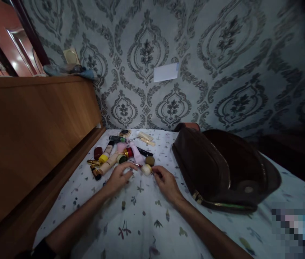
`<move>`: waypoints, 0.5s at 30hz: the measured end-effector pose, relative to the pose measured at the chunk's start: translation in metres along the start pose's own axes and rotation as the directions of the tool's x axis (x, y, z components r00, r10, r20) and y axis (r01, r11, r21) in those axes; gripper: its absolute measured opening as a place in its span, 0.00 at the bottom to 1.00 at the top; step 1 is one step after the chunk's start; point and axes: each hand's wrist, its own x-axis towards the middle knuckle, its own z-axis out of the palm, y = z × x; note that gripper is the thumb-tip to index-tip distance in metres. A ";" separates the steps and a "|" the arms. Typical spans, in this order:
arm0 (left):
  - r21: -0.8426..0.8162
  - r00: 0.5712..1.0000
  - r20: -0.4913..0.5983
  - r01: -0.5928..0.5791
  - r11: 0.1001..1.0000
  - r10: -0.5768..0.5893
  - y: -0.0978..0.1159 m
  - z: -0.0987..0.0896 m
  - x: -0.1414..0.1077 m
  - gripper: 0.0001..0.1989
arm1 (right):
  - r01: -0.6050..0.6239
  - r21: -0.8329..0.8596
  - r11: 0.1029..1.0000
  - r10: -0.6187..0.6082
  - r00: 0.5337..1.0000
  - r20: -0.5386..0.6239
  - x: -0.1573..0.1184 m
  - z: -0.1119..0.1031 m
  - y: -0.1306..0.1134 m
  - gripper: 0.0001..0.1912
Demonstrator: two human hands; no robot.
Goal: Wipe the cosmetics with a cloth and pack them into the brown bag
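Between my hands a small pale-yellow cream jar sits on the sheet, at the near edge of a cluster of cosmetics. My right hand has its thumb and fingers curled in at the jar's right edge, gripping it there. To the jar's left, my left hand is open, index finger reaching out and thumb apart, with nothing held. A thin red-tipped stick lies just beyond its fingertips. Close by are an olive-brown round lid or jar, a dark green-lidded jar, a beige tube and a pink tube.
A large dark-brown zippered bag stands on the right of the patterned sheet. Several more cosmetics lie behind, including a red jar and a black tube. A wooden panel borders the left; the papered wall closes the back.
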 end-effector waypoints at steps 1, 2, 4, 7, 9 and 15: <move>0.031 1.000 -0.030 -0.001 1.000 0.002 0.000 -0.008 0.012 0.12 | -0.004 0.000 1.000 0.004 1.000 0.003 0.000 0.000 -0.001 0.14; 0.065 0.998 -0.065 0.005 0.998 -0.001 0.000 -0.016 0.025 0.12 | -0.008 0.000 1.000 0.008 1.000 0.009 0.000 -0.001 -0.001 0.14; 0.150 0.988 -0.152 0.030 0.988 -0.007 -0.005 -0.035 0.056 0.12 | -0.018 -0.004 1.000 0.018 1.000 0.014 0.000 -0.001 -0.002 0.15; 0.289 0.956 -0.292 0.114 0.951 -0.026 -0.018 -0.067 0.104 0.11 | -0.017 -0.012 1.000 0.017 1.000 -0.001 -0.001 -0.001 -0.002 0.15; 0.371 0.930 -0.364 0.195 0.908 -0.051 -0.030 -0.088 0.134 0.10 | -0.009 -0.005 1.000 0.009 1.000 -0.007 -0.001 0.000 -0.001 0.14; 0.513 0.879 -0.448 0.403 0.758 -0.164 -0.068 -0.121 0.199 0.18 | -0.025 0.013 1.000 0.025 1.000 -0.006 -0.001 -0.003 -0.004 0.14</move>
